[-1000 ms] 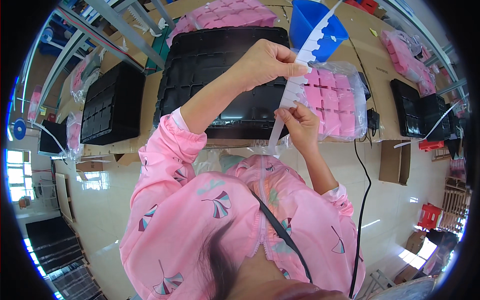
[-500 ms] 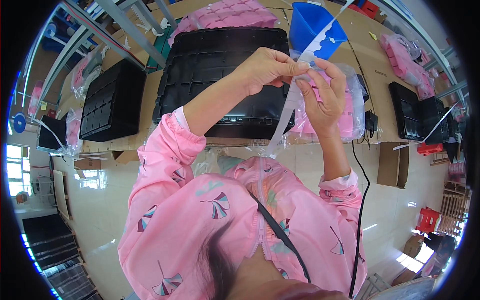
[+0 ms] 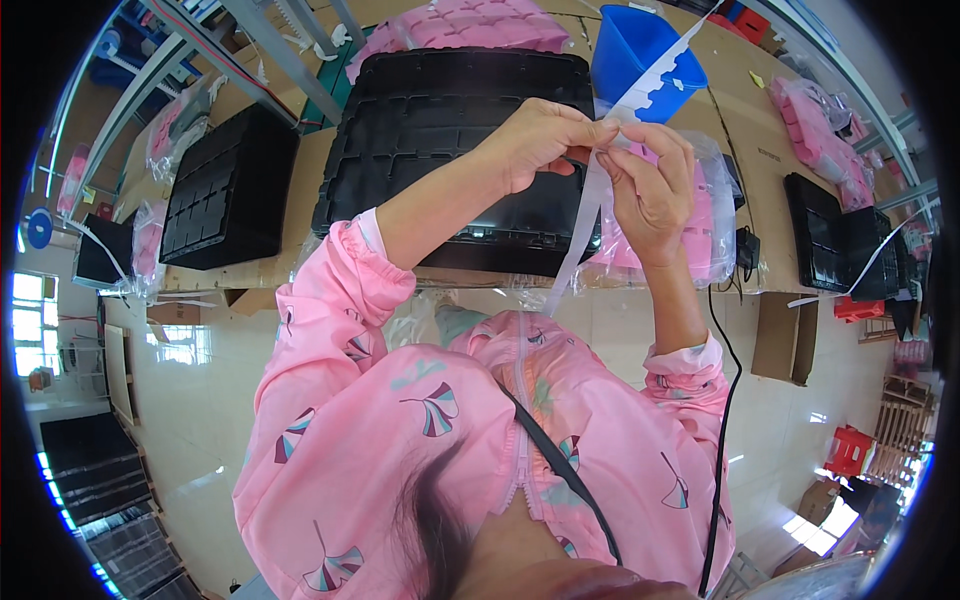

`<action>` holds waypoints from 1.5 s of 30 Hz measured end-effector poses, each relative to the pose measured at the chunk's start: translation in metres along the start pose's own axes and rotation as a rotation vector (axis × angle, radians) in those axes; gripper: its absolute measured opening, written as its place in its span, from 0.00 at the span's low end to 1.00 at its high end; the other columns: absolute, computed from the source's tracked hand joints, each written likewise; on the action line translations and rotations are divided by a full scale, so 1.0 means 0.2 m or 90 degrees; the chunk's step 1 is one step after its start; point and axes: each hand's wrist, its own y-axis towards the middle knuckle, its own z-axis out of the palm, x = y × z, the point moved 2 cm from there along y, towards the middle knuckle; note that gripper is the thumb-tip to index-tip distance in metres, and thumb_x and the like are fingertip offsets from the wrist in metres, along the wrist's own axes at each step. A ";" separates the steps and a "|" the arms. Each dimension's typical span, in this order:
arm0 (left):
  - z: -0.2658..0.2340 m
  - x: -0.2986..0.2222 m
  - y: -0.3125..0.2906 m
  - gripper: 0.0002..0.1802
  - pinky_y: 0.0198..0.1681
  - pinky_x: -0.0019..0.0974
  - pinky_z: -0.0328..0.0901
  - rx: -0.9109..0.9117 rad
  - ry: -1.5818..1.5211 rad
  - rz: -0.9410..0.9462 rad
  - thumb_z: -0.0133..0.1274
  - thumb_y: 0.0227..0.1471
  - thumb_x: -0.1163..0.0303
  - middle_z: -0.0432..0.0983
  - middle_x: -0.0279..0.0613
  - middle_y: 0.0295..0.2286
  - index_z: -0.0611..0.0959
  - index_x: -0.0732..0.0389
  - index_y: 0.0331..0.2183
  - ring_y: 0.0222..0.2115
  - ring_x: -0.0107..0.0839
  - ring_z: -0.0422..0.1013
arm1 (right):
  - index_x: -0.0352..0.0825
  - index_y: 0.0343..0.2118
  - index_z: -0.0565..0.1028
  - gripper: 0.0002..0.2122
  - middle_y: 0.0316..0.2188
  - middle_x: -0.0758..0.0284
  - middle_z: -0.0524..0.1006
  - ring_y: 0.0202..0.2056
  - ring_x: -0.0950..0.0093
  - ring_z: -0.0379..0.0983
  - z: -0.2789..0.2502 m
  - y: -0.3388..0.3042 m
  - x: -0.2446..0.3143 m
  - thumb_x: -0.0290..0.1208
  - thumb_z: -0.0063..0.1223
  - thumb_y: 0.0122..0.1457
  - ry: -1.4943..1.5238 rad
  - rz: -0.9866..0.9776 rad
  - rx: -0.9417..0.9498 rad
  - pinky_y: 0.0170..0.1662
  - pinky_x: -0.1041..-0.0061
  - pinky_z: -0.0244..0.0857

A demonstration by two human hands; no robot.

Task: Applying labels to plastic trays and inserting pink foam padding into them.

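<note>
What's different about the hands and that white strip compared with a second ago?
The right hand has moved up along the white strip to meet the left hand's fingertips; whether it pinches the strip now is hard to tell. The left hand still holds the strip. The blue bin and large black crate stayed put.

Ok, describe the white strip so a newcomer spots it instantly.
Find the big black tray straight ahead. Along its right edge, a slanting white strip crosses in front of the blue bin. Unlike the strip at far right, it's gripped where the left hand and right hand meet.
</note>
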 end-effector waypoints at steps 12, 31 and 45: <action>-0.16 0.02 -0.06 0.18 0.21 0.19 0.54 -0.017 0.140 0.122 0.56 0.45 0.52 0.78 0.33 0.23 0.82 0.59 0.27 0.23 0.15 0.69 | 0.32 0.26 0.76 0.03 0.40 0.60 0.73 0.41 0.68 0.69 -0.07 -0.11 -0.05 0.24 0.56 0.46 0.157 0.459 0.122 0.45 0.73 0.61; -0.25 -0.06 -0.18 0.17 0.26 0.21 0.66 -0.020 0.222 0.196 0.56 0.48 0.58 0.77 0.38 0.24 0.81 0.63 0.33 0.25 0.22 0.73 | 0.31 0.21 0.73 0.01 0.41 0.59 0.71 0.47 0.63 0.64 0.25 -0.15 -0.26 0.21 0.52 0.44 0.120 0.126 0.827 0.46 0.70 0.59; -0.27 -0.04 -0.21 0.16 0.26 0.21 0.65 -0.033 0.218 0.201 0.56 0.47 0.58 0.77 0.37 0.23 0.82 0.62 0.32 0.24 0.21 0.73 | 0.32 0.19 0.75 0.02 0.27 0.66 0.68 0.37 0.69 0.65 0.38 -0.14 -0.20 0.24 0.54 0.43 0.140 0.110 1.021 0.38 0.70 0.61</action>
